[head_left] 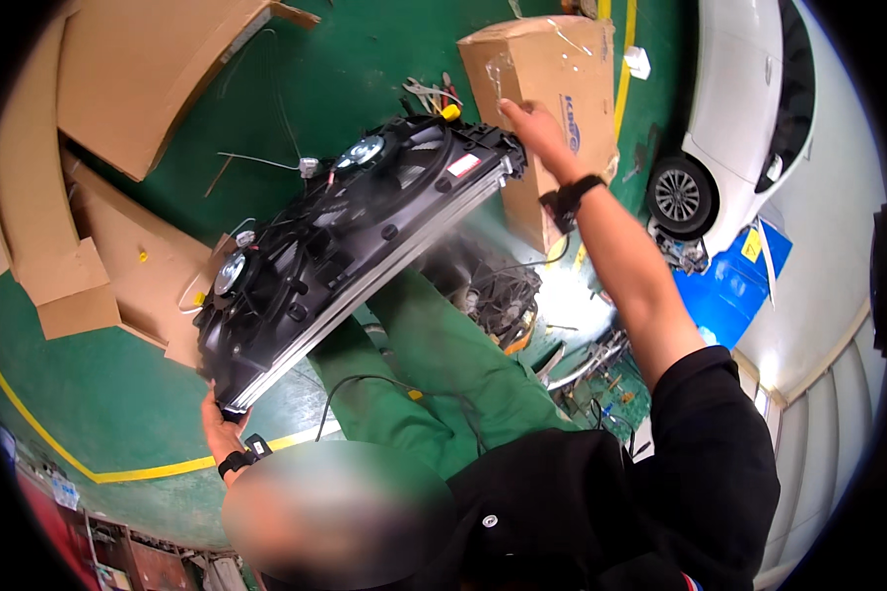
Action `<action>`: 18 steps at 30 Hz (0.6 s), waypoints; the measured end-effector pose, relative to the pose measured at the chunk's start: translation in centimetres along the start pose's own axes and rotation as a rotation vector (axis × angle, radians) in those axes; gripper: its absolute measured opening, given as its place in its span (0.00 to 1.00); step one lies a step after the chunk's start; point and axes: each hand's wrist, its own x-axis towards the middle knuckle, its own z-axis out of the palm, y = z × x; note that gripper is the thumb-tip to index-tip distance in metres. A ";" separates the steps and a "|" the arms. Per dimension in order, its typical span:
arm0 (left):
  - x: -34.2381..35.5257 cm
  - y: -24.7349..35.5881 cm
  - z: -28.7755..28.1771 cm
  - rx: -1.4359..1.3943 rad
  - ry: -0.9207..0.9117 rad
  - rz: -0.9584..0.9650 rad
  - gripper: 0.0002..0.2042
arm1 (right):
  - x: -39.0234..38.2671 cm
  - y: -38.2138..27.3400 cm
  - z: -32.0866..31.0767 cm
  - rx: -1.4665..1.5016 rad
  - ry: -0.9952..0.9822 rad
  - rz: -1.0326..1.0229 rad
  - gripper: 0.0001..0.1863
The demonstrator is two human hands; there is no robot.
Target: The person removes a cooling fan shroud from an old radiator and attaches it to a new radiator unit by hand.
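Black twin-fan assembly (350,258) is held tilted before the green trousers (443,340), left hand (219,424) grasping its lower end, right hand (542,136) its upper end; uneven grip could drop it, denting its metal edge (434,229).

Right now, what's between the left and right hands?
The black twin-fan assembly spans that stretch in the head view, its lower-left end at the left hand, its upper-right end at the right hand.

Left grip (215,420) partly hidden; 1 oval (340,512) blurred.
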 end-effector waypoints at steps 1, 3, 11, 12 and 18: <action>1.2 -0.6 -0.9 -0.023 -0.138 0.018 0.21 | 0.4 -0.7 -0.3 0.070 -0.107 0.184 0.39; 1.9 -1.6 -1.4 -0.021 -0.115 0.004 0.20 | 1.7 -0.9 0.1 0.206 -0.302 0.465 0.36; -0.5 0.5 -1.6 0.337 -0.046 -0.200 0.27 | 1.9 0.3 1.8 0.206 -0.738 0.779 0.21; -0.7 1.2 -1.3 0.373 -0.044 -0.214 0.27 | 1.2 -0.2 1.7 0.194 -0.662 0.792 0.22; 2.5 1.6 -2.9 0.300 0.010 -0.119 0.27 | 5.3 3.8 1.8 0.466 -0.976 0.797 0.22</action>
